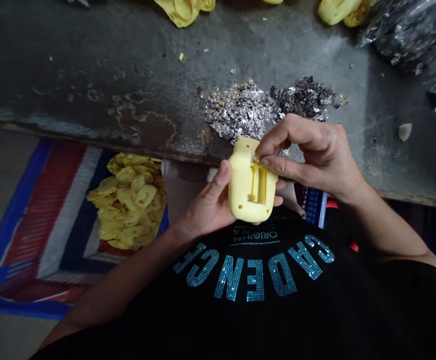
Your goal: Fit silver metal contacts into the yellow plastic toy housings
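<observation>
My left hand (216,197) is wrapped around a pale yellow plastic casing (240,192), its thumb along the left edge and fingertips showing at the right. An oblong battery compartment (262,185) opens in the casing's face, with small metal contacts at its lower end. At the compartment's upper end, the thumb and forefinger of my right hand (308,155) are pinched together; whatever small part they hold is hidden. Just beyond the casing, on the bench, lies a heap of small silver metal contact plates (240,110), touching a darker heap of metal pieces (302,97).
A blue crate (19,312) with a striped lining stands at the left below the bench (90,65), holding many yellow casing parts (128,200). More yellow parts (182,10) lie at the bench's far side. Clear plastic bags of metal pieces (409,40) sit at the right.
</observation>
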The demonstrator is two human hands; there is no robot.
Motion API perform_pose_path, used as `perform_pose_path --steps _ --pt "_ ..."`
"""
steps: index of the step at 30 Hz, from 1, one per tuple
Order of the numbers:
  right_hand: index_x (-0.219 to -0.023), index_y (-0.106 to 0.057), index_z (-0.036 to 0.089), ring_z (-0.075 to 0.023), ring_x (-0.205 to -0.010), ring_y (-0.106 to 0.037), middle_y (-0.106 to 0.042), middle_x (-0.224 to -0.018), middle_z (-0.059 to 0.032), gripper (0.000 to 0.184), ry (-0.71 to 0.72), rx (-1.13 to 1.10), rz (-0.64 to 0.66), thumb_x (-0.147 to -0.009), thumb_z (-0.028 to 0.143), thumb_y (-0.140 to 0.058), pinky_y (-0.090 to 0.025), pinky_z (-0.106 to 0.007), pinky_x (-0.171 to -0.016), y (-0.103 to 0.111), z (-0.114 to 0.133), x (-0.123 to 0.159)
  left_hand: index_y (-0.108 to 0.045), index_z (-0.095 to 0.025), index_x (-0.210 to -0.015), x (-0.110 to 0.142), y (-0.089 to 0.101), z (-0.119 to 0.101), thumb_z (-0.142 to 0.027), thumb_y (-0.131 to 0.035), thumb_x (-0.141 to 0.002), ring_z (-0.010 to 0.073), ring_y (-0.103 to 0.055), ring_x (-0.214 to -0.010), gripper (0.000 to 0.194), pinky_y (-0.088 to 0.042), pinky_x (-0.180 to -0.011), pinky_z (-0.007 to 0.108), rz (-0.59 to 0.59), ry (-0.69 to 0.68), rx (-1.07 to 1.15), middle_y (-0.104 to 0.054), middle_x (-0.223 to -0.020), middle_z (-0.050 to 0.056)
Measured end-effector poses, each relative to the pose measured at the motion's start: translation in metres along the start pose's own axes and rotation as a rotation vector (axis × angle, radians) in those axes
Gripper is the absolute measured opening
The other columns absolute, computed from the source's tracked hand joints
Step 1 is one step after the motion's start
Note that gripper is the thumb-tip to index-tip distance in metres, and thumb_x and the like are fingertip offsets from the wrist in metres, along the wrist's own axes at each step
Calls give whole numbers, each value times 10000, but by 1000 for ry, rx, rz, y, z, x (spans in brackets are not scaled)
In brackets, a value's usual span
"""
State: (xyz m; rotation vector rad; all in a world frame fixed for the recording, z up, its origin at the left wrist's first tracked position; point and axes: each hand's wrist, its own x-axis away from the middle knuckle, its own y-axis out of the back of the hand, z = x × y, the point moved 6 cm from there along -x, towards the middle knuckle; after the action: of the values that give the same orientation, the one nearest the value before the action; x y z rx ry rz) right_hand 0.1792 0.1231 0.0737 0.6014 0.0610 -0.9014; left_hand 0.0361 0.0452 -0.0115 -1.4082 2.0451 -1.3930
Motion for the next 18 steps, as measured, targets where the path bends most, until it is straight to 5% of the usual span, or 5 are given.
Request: perform_pose_path --steps 12,18 --pt "-995 -795 289 -182 -865 -747 -801 -933 24 26 -25 74 -13 -1015 292 -779 -638 -346 -835 -4 1 1 -645 -232 -1500 -1 3 6 -702 -782 -991 416 -771 -1333 707 -694 -1050 570 55 7 -7 -738 -1543 149" --pt "-982 -753 285 -207 -891 -711 -791 -932 -1 83 34 188 -27 -1046 270 -702 -606 -378 -838 -8 9 3 -694 -255 -1394 0 3 5 -672 -889 -897 415 -761 -1348 677 -715 -1000 504 -87 43 -22 -826 -1358 89"
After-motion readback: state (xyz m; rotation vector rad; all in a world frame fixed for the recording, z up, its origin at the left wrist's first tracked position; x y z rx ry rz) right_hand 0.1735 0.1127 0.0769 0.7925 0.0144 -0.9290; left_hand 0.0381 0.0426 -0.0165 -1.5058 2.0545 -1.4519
